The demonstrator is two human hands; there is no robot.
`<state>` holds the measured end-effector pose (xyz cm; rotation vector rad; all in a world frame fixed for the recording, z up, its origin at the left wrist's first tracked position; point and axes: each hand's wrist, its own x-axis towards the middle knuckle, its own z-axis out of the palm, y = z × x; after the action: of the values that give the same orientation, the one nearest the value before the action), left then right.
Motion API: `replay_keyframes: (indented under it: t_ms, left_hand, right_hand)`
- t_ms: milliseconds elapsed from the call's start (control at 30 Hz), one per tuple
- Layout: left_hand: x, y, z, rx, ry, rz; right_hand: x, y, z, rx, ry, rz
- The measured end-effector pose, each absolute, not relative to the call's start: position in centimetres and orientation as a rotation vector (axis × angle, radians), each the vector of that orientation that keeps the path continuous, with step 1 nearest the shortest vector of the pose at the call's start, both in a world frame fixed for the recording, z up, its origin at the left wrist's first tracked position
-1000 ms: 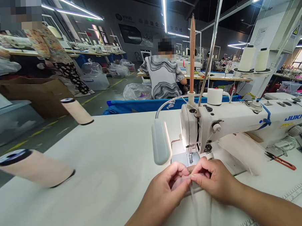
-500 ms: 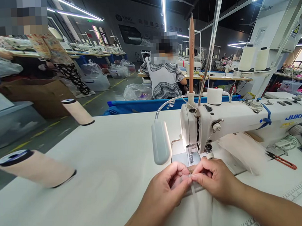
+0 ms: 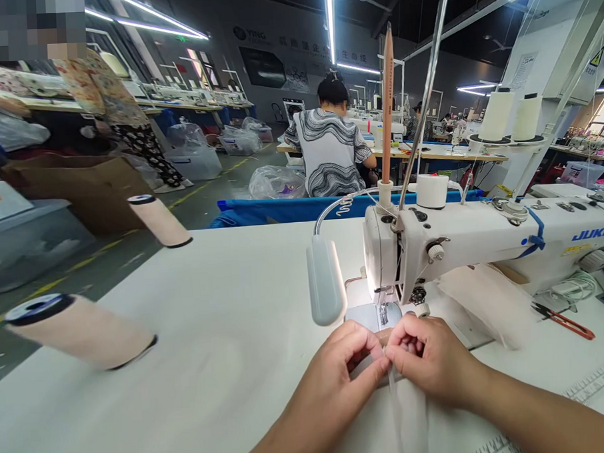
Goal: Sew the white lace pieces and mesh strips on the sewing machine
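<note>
Just in front of the needle and presser foot (image 3: pixel 384 314) of a white sewing machine (image 3: pixel 482 228), my two hands meet fingertip to fingertip. My left hand (image 3: pixel 346 375) pinches a thin strip of sheer white fabric (image 3: pixel 393 399) between thumb and forefinger. From the other side, my right hand (image 3: pixel 433 361) pinches the same strip, its remaining fingers curled in. The strip trails down toward me over the table edge area. What lies right between the fingertips is too small to make out.
Two beige thread cones (image 3: pixel 84 331) lean on the left of the white table (image 3: pixel 225 290). A small lamp (image 3: pixel 326 282) hangs left of the needle. Thread snips (image 3: pixel 564 320), a sheer fabric piece (image 3: pixel 485 305) and a clear ruler (image 3: pixel 599 377) lie right. A co-worker (image 3: pixel 328 142) sits ahead.
Both hands stay pinched on the strip at nearly the same spot, the fingertips shifting slightly. The whole view has moved a little.
</note>
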<state>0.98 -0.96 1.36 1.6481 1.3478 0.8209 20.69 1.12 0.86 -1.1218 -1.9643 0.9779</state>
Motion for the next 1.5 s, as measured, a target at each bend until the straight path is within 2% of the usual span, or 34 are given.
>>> replay_keyframes:
  t_ms: [467,733,867,967,1233,1500]
  left_hand:
    - [1.2,-0.9,1.8,1.495,1.293,0.697]
    - [0.8,-0.3,0.4,2.086,1.422,0.719]
    - [1.0,-0.3,-0.4,2.397,1.468,0.985]
    - [1.2,-0.3,-0.6,2.653,1.318,1.146]
    - [1.1,-0.1,-2.7,2.773,1.167,1.252]
    - [0.6,-0.2,-2.4,2.782,1.192,1.243]
  right_hand:
    - [21.1,1.1,0.9,-1.035,-2.014,0.914]
    - [20.5,1.2,0.3,-1.213,-2.128,0.739]
    - [20.2,1.4,0.4,-1.329,-2.219,0.573]
    - [20.1,1.5,0.6,-1.361,-2.224,0.582]
    - [21.5,2.1,-0.7,-1.174,-2.271,0.493]
    - [22.1,2.0,-0.9,-1.028,-2.382,0.218]
